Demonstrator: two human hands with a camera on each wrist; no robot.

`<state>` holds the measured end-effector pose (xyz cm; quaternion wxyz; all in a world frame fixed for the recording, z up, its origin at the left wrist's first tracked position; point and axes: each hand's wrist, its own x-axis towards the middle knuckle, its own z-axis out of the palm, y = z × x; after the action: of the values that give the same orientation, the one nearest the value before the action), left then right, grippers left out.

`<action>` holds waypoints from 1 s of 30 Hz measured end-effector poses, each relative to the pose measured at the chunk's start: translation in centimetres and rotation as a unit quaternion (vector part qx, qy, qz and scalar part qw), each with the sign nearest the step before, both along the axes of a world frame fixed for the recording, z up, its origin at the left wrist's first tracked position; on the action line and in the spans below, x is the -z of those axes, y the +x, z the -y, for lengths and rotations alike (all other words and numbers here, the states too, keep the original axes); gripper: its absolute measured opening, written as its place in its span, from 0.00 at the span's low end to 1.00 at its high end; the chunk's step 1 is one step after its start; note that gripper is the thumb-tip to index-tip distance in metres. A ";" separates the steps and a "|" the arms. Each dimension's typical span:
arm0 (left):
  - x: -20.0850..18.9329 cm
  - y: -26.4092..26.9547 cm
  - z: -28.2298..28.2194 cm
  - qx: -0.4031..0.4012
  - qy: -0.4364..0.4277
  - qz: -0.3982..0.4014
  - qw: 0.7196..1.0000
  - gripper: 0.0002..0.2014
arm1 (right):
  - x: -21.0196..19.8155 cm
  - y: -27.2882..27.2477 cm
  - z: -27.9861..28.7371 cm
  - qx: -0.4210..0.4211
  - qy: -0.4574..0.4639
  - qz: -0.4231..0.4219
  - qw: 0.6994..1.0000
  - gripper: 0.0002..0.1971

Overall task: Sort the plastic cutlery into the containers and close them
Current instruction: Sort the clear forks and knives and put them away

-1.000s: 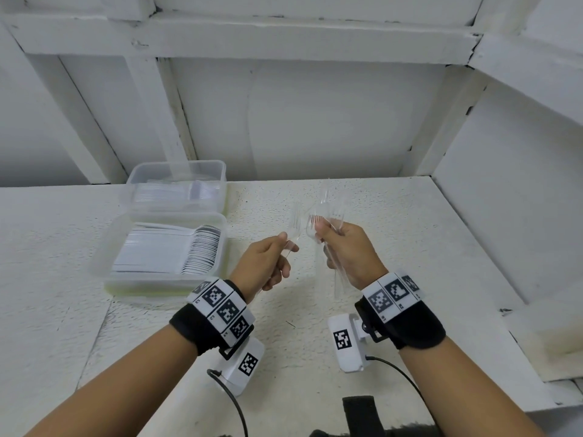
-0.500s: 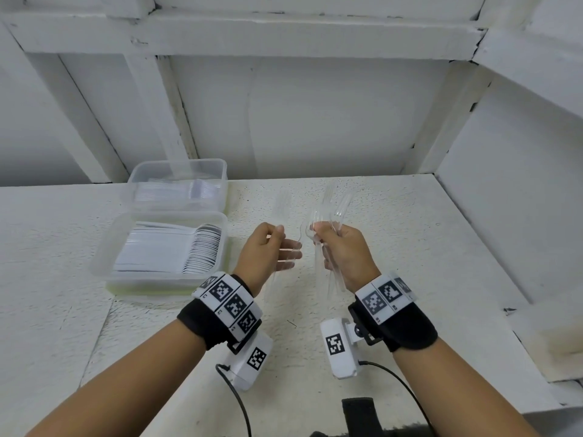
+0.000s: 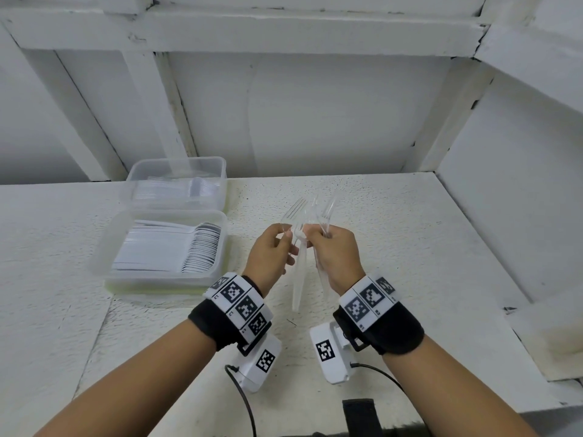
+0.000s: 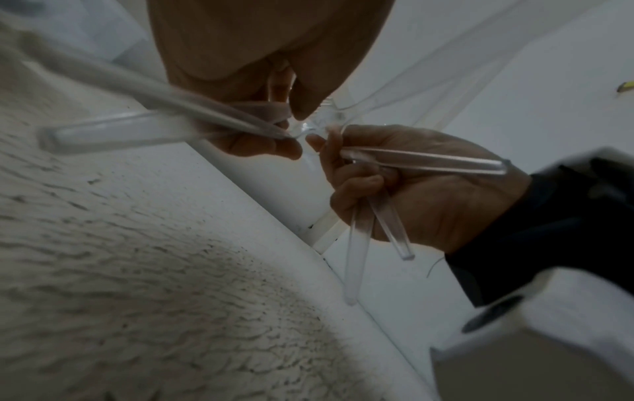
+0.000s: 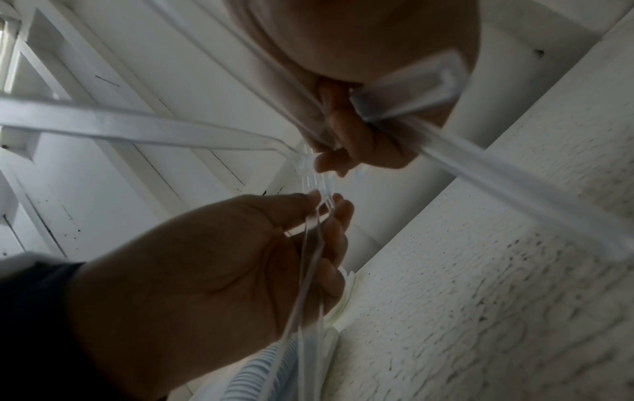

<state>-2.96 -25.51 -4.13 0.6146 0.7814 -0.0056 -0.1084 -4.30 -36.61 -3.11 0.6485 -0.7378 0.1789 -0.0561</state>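
Note:
Above the white table, both hands meet and hold clear plastic forks. My left hand [image 3: 288, 236] pinches clear forks [image 3: 295, 212] by the neck, tines up, with a handle [image 3: 298, 279] hanging below. In the left wrist view these handles [image 4: 137, 114] stick out past my left hand [image 4: 295, 108]. My right hand [image 3: 312, 234] grips a small bunch of clear forks [image 3: 326, 214]; their handles [image 4: 387, 217] poke out under its palm [image 4: 429, 195]. The fingertips of both hands nearly touch. Two open clear containers stand at the left: the far one [image 3: 217, 167] holds clear forks, the near one [image 3: 220, 216] holds stacked white cutlery.
White walls and beams close the table in at the back and right. A black object [image 3: 359, 417] sits at the table's near edge between my forearms. Bare tabletop [image 3: 410, 247] lies to the right of my hands.
My left hand has moved right to meet the right hand, and its fingers have closed on the fork necks. The right hand has stayed nearly in place with its bunch.

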 end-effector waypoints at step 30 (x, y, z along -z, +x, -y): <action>-0.6 -0.5 -0.5 0.045 -0.137 -0.136 0.980 0.12 | 0.6 -0.2 0.8 -0.050 -0.151 0.096 0.983 0.03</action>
<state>-3.42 -24.96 -3.55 0.7054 0.6663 0.0280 -0.2400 -4.54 -37.38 -3.76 0.5462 -0.8262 0.0686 -0.1204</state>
